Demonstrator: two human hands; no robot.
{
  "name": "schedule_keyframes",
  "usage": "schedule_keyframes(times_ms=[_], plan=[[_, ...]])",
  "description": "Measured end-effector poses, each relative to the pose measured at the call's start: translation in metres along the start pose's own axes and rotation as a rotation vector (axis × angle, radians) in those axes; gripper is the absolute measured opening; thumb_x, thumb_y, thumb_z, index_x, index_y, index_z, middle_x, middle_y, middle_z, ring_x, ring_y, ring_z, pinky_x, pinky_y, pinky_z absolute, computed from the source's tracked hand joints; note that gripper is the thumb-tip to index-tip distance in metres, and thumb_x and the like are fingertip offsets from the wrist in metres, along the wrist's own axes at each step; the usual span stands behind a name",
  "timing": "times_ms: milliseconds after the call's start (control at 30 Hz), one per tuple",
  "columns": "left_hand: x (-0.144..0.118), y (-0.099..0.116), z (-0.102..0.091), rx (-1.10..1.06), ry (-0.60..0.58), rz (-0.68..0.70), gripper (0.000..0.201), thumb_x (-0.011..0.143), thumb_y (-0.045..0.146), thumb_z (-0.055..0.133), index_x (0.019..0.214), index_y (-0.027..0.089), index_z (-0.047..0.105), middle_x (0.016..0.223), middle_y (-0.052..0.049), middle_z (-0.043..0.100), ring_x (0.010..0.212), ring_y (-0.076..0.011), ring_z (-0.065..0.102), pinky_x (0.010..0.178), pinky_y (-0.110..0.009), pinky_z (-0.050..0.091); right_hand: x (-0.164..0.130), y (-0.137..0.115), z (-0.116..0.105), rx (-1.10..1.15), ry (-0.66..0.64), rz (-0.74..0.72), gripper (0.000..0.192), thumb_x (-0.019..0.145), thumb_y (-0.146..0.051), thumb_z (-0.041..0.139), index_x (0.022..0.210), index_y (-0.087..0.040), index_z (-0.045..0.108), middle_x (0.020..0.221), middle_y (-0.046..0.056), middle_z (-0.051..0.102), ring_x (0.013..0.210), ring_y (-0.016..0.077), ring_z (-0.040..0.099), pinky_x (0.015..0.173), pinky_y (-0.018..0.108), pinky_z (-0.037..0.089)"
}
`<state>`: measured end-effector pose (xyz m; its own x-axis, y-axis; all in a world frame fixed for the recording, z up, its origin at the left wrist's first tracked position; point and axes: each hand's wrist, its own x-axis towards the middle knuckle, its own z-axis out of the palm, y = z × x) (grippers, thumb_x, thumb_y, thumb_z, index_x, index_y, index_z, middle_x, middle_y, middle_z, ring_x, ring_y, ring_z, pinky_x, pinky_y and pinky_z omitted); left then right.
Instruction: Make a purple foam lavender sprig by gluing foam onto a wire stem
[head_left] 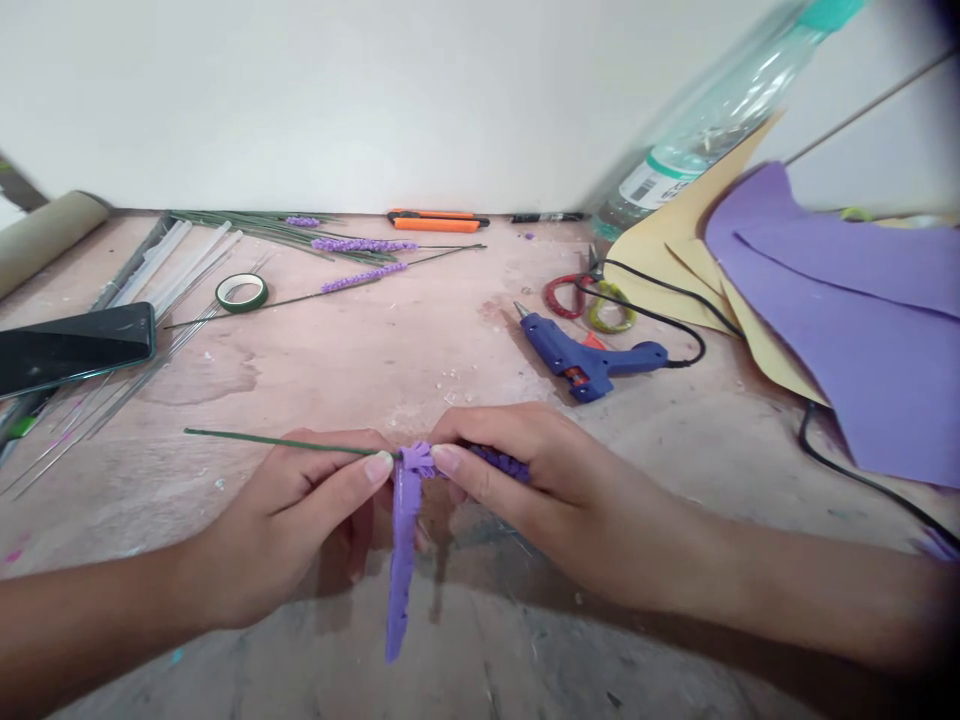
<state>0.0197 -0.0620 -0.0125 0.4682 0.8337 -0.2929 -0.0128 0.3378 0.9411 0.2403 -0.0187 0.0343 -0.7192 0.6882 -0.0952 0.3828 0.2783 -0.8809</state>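
Note:
My left hand point(322, 490) pinches a thin green stem point(277, 441) between thumb and forefinger, its free end pointing left. Just right of those fingertips, a fringed purple paper strip point(404, 570) is wound partly round the stem, and its loose tail hangs down toward the table. My right hand point(525, 470) is closed round the wound purple flower part point(421, 459), thumb and forefinger pressed beside the strip. More of the purple fringe shows behind the right fingers; the rest is hidden in the hand.
A blue glue gun point(592, 355) with a black cord lies ahead at right, near red and yellow-green scissors point(570, 297). Purple sheets point(862, 330) and a bottle point(697, 150) stand farther right. At left are a phone point(75, 345), green tape point(241, 292), glue sticks point(184, 270) and purple flower stems point(364, 278); an orange cutter point(439, 221) lies behind.

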Motion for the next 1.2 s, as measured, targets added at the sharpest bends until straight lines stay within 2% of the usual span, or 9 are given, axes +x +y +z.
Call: schedule_keyframes(times_ms=[100,267,433,700,833,967,1100,1200], plan=[[0.0,0.002,0.0,-0.034,-0.006,0.012,0.044,0.101,0.051,0.054,0.086,0.015,0.074,0.072,-0.006,0.065,0.068,-0.019,0.062,0.061,-0.028,0.05,0.0,0.002,0.0,-0.029,0.046,0.007,0.029,0.105,-0.025,0.048,0.088,-0.017,0.069,0.079,0.003,0.071,0.072,0.0138,0.064,0.071,0.027,0.05],[0.002,0.004,0.002,-0.074,0.0,0.032,0.047,0.1,0.051,0.056,0.077,0.013,0.069,0.072,-0.007,0.067,0.057,-0.0141,0.057,0.053,-0.024,0.047,0.0,0.002,-0.001,-0.055,0.081,0.024,0.02,0.102,-0.023,0.054,0.089,-0.016,0.068,0.079,0.003,0.072,0.073,0.0148,0.064,0.069,0.027,0.05],[0.003,0.004,0.003,-0.11,-0.007,0.019,0.046,0.098,0.053,0.058,0.078,0.013,0.068,0.074,-0.009,0.07,0.057,-0.0139,0.057,0.055,-0.025,0.05,-0.001,0.002,-0.001,-0.007,0.069,0.011,0.017,0.1,-0.02,0.056,0.088,-0.017,0.067,0.078,0.001,0.073,0.071,0.0133,0.066,0.069,0.026,0.05],[0.0,0.005,0.0,-0.053,-0.015,0.007,0.045,0.098,0.052,0.059,0.082,0.013,0.073,0.077,-0.011,0.073,0.06,-0.0163,0.06,0.06,-0.03,0.052,-0.003,0.002,0.003,-0.093,0.116,-0.047,0.01,0.095,-0.015,0.063,0.086,-0.017,0.068,0.074,-0.003,0.07,0.066,0.01,0.06,0.063,0.022,0.045],[0.0,0.005,-0.001,0.068,0.035,-0.011,0.047,0.095,0.056,0.062,0.081,0.013,0.073,0.065,-0.007,0.067,0.053,-0.0142,0.056,0.052,-0.026,0.046,-0.004,0.003,0.006,-0.184,0.148,-0.115,0.012,0.092,-0.011,0.065,0.081,-0.017,0.065,0.072,-0.004,0.063,0.064,0.0073,0.054,0.061,0.019,0.042],[0.0,0.006,0.002,0.084,0.048,-0.078,0.046,0.094,0.055,0.062,0.075,0.014,0.07,0.05,0.0,0.056,0.043,-0.0098,0.047,0.042,-0.02,0.035,-0.005,0.005,0.009,-0.257,0.166,-0.158,0.015,0.092,-0.011,0.065,0.078,-0.016,0.062,0.071,-0.005,0.059,0.062,0.0069,0.051,0.059,0.02,0.038],[0.0,0.007,0.005,0.007,0.034,-0.106,0.043,0.091,0.052,0.067,0.07,0.014,0.068,0.06,-0.004,0.065,0.048,-0.0103,0.05,0.045,-0.021,0.037,-0.006,0.005,0.011,-0.315,0.158,-0.179,0.018,0.093,-0.013,0.063,0.076,-0.016,0.059,0.07,-0.004,0.057,0.061,0.0078,0.048,0.057,0.022,0.035],[0.0,0.007,0.003,0.047,0.045,-0.048,0.042,0.091,0.048,0.068,0.066,0.015,0.066,0.059,-0.004,0.064,0.051,-0.0119,0.052,0.048,-0.023,0.039,-0.008,0.004,0.011,-0.314,0.157,-0.183,0.016,0.094,-0.015,0.063,0.078,-0.016,0.06,0.072,-0.003,0.058,0.061,0.0084,0.048,0.058,0.023,0.035]])
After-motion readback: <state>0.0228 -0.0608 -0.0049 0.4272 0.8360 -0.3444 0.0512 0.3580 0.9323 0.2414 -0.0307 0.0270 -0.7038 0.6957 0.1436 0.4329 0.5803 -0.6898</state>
